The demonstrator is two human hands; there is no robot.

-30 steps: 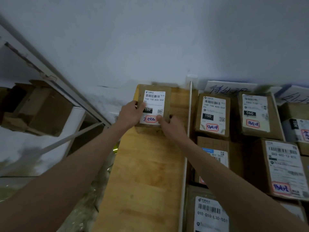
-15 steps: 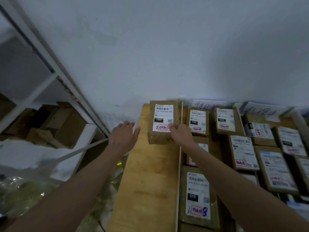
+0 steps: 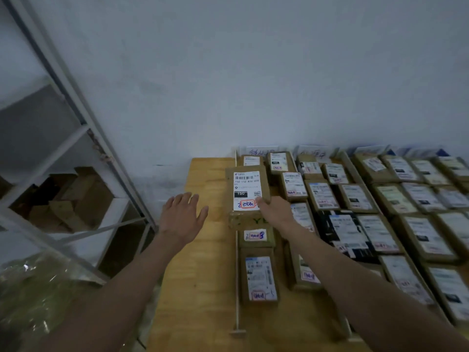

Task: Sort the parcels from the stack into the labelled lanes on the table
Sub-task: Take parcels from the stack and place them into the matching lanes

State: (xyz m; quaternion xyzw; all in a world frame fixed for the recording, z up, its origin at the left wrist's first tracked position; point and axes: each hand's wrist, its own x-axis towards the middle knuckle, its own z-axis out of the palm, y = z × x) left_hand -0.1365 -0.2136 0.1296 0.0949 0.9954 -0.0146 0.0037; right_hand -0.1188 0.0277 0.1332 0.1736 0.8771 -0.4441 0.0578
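A brown cardboard parcel (image 3: 247, 190) with a white "150" label and a red stamp is held above the wooden table (image 3: 203, 275), over the thin white divider (image 3: 237, 280) beside the leftmost lane. My right hand (image 3: 272, 210) grips its near right corner, thumb on the label. My left hand (image 3: 182, 215) hovers open to the parcel's left, fingers spread, touching nothing. Several labelled parcels (image 3: 258, 278) fill the lanes to the right. Handwritten lane signs (image 3: 261, 151) lean against the wall at the back.
A grey metal shelf frame (image 3: 76, 118) stands on the left with cardboard boxes (image 3: 63, 199) on it. A crinkled plastic bag (image 3: 33, 288) lies at the lower left. More rows of parcels (image 3: 418, 199) stretch away to the right.
My left hand let go of the parcel and drew away to the left. My right hand alone lifted the parcel off the left lane toward me, over the divider. The view pulled back.
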